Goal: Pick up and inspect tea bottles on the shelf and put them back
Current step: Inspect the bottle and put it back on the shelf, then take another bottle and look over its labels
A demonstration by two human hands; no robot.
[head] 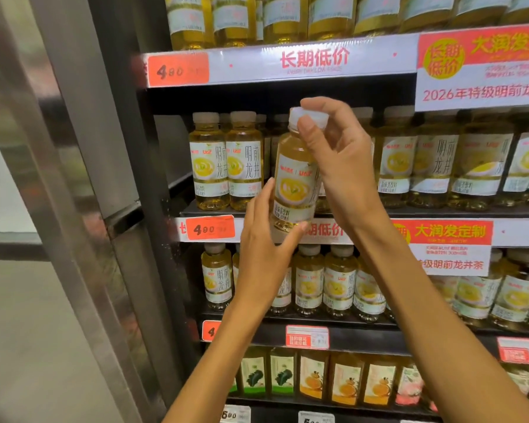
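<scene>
A tea bottle (293,181) with pale yellow liquid, a white cap and a white label hangs slightly tilted in front of the middle shelf (440,212). My right hand (339,160) pinches its cap from the right, thumb on the front. My left hand (266,239) supports the bottle's base, thumb under the bottom and fingers along the left side. Rows of identical tea bottles (226,160) stand behind it on the shelf.
More yellow tea bottles fill the shelf above (257,19) and the shelf below (324,279). Other flavoured drinks (345,380) stand on the lowest shelf. Orange price tags (209,228) line the shelf edges. A metal frame (83,178) rises at the left.
</scene>
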